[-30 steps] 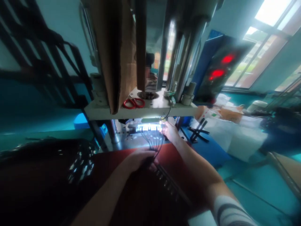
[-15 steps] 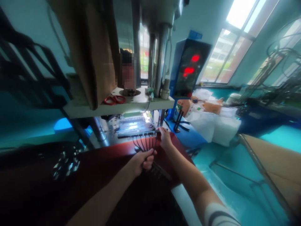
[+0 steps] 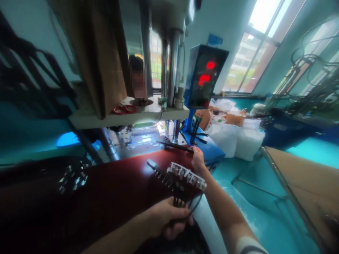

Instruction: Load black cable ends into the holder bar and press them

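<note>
My left hand is closed around a bundle of black cables whose ends carry a row of pale moulded connectors, held above the dark red table. My right hand pinches the end of a long black bar that lies at the front of the moulding press. A second comb-like strip rests on the table beside the cables.
Red scissors lie on the press's upper plate. Another person is partly seen behind the press columns. A control box with red digits stands at the right. White bags and a cardboard sheet lie further right.
My left hand has pulled the cables back out of the press toward me, showing the moulded connectors. My right hand moved right, holding the black bar. The view swung left.
</note>
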Demonstrator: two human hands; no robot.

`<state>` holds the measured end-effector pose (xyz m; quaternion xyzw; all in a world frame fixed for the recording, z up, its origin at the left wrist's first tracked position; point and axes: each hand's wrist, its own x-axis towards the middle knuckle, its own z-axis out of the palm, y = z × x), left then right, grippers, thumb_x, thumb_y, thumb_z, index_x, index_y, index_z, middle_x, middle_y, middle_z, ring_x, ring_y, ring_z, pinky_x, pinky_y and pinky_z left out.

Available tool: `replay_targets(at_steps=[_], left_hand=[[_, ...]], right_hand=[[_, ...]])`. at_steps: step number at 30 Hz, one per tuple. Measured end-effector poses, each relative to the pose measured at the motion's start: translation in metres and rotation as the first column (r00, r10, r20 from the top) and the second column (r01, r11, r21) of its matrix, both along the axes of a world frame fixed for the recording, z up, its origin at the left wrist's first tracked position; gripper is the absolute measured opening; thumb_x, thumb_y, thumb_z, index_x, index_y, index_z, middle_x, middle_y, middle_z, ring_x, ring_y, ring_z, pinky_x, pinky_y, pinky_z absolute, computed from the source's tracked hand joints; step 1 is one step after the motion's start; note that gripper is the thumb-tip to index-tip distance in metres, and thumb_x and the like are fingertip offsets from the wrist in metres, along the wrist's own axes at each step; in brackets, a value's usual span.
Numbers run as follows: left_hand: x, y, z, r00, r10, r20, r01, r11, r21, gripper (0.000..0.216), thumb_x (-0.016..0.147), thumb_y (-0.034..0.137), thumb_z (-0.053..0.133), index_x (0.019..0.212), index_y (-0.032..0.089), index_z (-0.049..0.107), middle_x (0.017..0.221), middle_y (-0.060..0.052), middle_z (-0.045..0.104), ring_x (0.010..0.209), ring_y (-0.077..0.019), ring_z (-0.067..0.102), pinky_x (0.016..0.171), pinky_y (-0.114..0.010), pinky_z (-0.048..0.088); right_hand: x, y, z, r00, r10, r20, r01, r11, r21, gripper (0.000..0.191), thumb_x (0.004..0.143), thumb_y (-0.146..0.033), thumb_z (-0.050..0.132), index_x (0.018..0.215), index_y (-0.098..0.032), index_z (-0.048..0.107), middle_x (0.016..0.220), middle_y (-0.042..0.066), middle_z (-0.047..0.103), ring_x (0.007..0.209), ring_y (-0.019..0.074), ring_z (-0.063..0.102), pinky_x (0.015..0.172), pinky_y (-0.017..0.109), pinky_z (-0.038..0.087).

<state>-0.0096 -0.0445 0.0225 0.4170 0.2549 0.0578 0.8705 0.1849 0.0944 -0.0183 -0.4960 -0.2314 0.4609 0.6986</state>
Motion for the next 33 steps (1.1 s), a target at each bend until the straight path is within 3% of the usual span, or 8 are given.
replay_targets(at_steps=[7,11,16,20,24,28,30,33], left_hand=[[-0.015,0.009,0.026,0.970,0.243,0.029,-0.244,0.969,0.045,0.030,0.074,0.040,0.063,0.077,0.010,0.058,0.042,0.005,0.040,0.030,-0.0025,0.029,0.031,-0.015,0.015],[-0.015,0.013,0.025,0.969,0.243,0.035,-0.245,0.967,0.066,0.029,0.075,0.039,0.061,0.077,0.010,0.058,0.042,0.005,0.040,0.030,-0.0024,0.028,0.031,-0.016,0.015],[-0.012,0.014,0.021,0.968,0.250,0.026,-0.251,0.965,0.077,0.029,0.075,0.039,0.061,0.078,0.010,0.058,0.042,0.005,0.040,0.030,-0.0023,0.028,0.032,-0.016,0.014],[-0.011,0.015,0.020,0.973,0.231,0.018,-0.232,0.969,0.082,0.028,0.076,0.039,0.060,0.077,0.011,0.057,0.042,0.005,0.040,0.030,-0.0025,0.028,0.031,-0.016,0.015],[-0.009,0.013,0.017,0.979,0.203,-0.009,-0.200,0.974,0.110,0.028,0.078,0.038,0.058,0.076,0.010,0.058,0.043,0.005,0.042,0.030,-0.0030,0.030,0.031,-0.017,0.016],[-0.006,0.011,0.012,0.984,0.178,-0.028,-0.173,0.978,0.118,0.030,0.076,0.039,0.059,0.076,0.009,0.059,0.043,0.004,0.043,0.030,-0.0031,0.030,0.030,-0.017,0.016],[-0.005,0.011,0.010,0.984,0.173,-0.041,-0.170,0.982,0.083,0.032,0.075,0.040,0.061,0.076,0.009,0.058,0.041,0.005,0.041,0.029,-0.0029,0.028,0.031,-0.017,0.015],[-0.006,0.007,0.009,0.991,0.130,-0.043,-0.128,0.991,0.040,0.032,0.073,0.041,0.063,0.075,0.009,0.059,0.039,0.006,0.038,0.029,-0.0025,0.025,0.030,-0.017,0.014]], right_hand=[[0.034,-0.025,-0.010,0.958,0.170,0.232,-0.157,0.985,-0.074,0.018,0.069,-0.032,0.063,0.077,-0.017,0.055,0.061,-0.002,0.060,0.051,0.0144,0.060,0.052,0.030,0.052],[0.049,-0.044,-0.009,0.822,0.317,0.473,-0.281,0.948,-0.147,0.025,0.059,-0.024,0.067,0.083,-0.016,0.063,0.068,-0.001,0.062,0.063,0.0166,0.058,0.065,0.033,0.049],[0.060,-0.049,-0.001,0.589,0.339,0.734,-0.297,0.935,-0.193,0.012,0.049,-0.012,0.069,0.058,-0.018,0.066,0.070,0.000,0.060,0.082,0.0196,0.051,0.089,0.036,0.035],[0.047,-0.055,0.030,0.513,0.312,0.800,-0.353,0.926,-0.135,0.012,0.064,-0.025,0.067,0.073,-0.019,0.070,0.084,0.004,0.064,0.090,0.0210,0.052,0.089,0.036,0.036],[0.018,-0.072,0.077,0.532,0.598,0.600,-0.658,0.737,-0.151,0.035,0.080,-0.042,0.053,0.097,-0.016,0.067,0.086,0.005,0.067,0.078,0.0178,0.059,0.072,0.030,0.044],[-0.009,-0.088,0.096,0.415,0.739,0.530,-0.767,0.598,-0.233,0.028,0.074,-0.041,0.063,0.082,-0.014,0.068,0.066,0.000,0.061,0.057,0.0109,0.051,0.053,0.022,0.039],[-0.015,-0.091,0.093,0.440,0.736,0.515,-0.754,0.614,-0.233,0.027,0.072,-0.040,0.064,0.075,-0.013,0.066,0.059,-0.002,0.057,0.051,0.0092,0.047,0.047,0.020,0.035],[-0.009,-0.087,0.086,0.640,0.559,0.527,-0.594,0.795,-0.123,0.027,0.072,-0.041,0.063,0.077,-0.015,0.065,0.062,-0.001,0.059,0.052,0.0101,0.048,0.048,0.021,0.036]])
